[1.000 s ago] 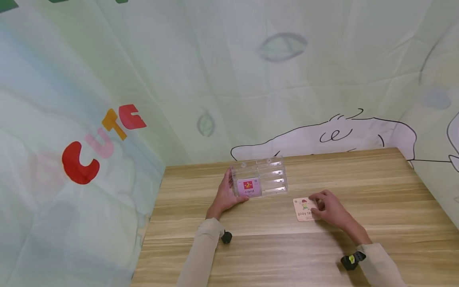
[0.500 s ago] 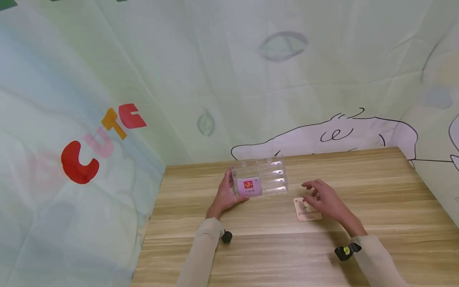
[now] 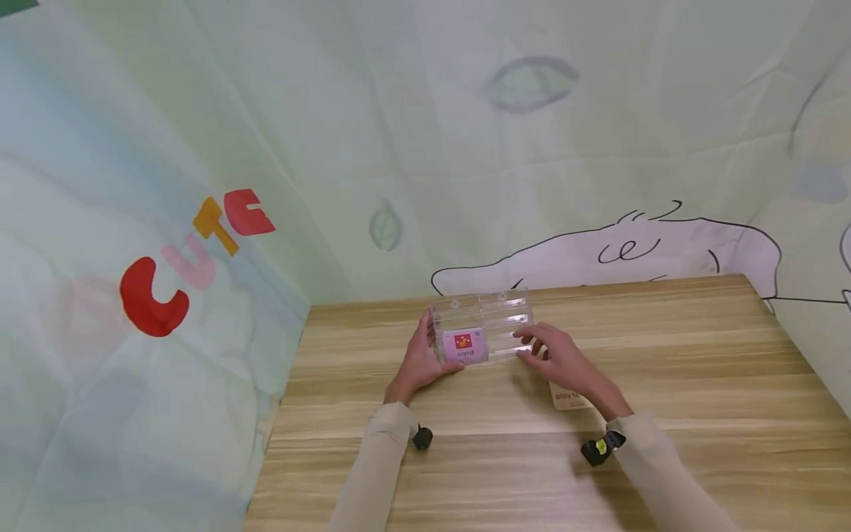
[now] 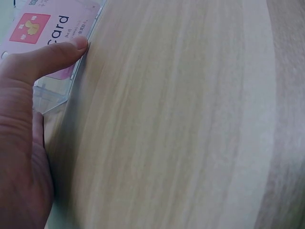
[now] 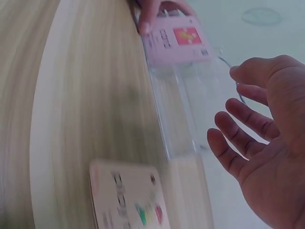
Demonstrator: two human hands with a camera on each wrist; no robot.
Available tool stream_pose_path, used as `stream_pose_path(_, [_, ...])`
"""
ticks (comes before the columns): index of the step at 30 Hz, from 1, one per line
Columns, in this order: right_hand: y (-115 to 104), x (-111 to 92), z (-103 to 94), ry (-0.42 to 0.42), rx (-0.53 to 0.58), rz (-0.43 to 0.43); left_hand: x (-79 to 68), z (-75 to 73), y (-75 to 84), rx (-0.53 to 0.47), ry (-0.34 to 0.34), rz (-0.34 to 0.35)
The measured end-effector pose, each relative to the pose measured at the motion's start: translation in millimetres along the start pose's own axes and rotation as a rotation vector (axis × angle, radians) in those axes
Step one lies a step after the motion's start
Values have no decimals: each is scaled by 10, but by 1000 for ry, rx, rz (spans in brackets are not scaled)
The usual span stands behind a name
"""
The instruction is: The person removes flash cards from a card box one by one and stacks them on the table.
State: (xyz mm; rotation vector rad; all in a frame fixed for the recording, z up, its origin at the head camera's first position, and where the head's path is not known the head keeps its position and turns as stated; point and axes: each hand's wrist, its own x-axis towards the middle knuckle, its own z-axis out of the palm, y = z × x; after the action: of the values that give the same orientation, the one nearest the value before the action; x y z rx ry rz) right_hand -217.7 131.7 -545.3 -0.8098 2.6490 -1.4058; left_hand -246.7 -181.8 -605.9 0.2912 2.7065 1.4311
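A clear plastic card rack (image 3: 501,324) with stepped slots stands tilted near the back of the table. My left hand (image 3: 420,363) grips its left end, thumb over the front lower edge, other fingers behind and mostly hidden. A pink card (image 3: 465,347) printed "card" sits in the rack's lower left slot, close to the left thumb (image 4: 62,55). My right hand (image 3: 564,363) hovers at the rack's right end, its fingers loosely bent and holding nothing in the right wrist view. Below it lies a peach card (image 5: 126,195) printed "play tennis", partly covered by that hand in the head view.
The wooden table (image 3: 492,458) backs onto a printed cloth (image 3: 452,148) with leaf shapes and a cartoon outline. Another cloth hangs at the left, with red, pink and orange letters (image 3: 154,299). A small black camera sits on each wrist.
My right hand has moved off the peach card, left and up to the rack's right end. That card stays on the table. The left hand keeps hold of the rack.
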Motion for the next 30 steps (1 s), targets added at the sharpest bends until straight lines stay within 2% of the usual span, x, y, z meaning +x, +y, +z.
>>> stream_pose_path(12, [-41,237,368,-42,106,46,39,26,-16,9,-3,2])
stream_pose_path(30, [-24,322,506,-59,141,125,24,18,-39,-8,5,13])
